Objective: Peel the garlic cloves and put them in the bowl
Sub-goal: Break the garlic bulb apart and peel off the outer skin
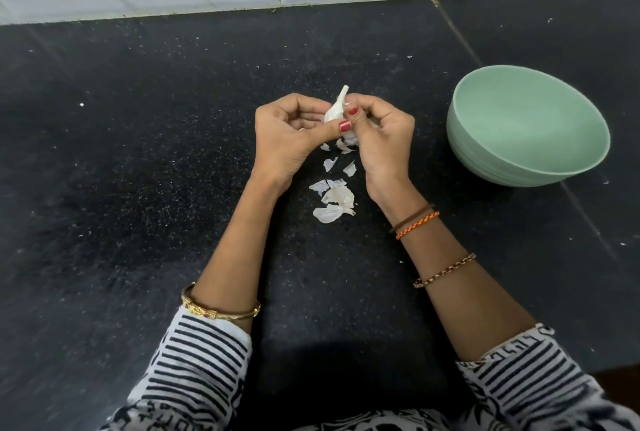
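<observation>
Head view: the garlic point(335, 111) sits between both hands above the counter point(138, 153), stem up. Left hand point(289, 134) and right hand point(379, 134) curl around it, thumbs pressing its front. Bowl point(485, 156) stands right; peels point(334, 200) lie below.

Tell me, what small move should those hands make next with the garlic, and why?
Probably pry one clove loose from the garlic bulb. Both the left hand and right hand grip the bulb, papery skins already lie on the counter, and the green bowl looks empty, so no clove seems freed yet.
</observation>
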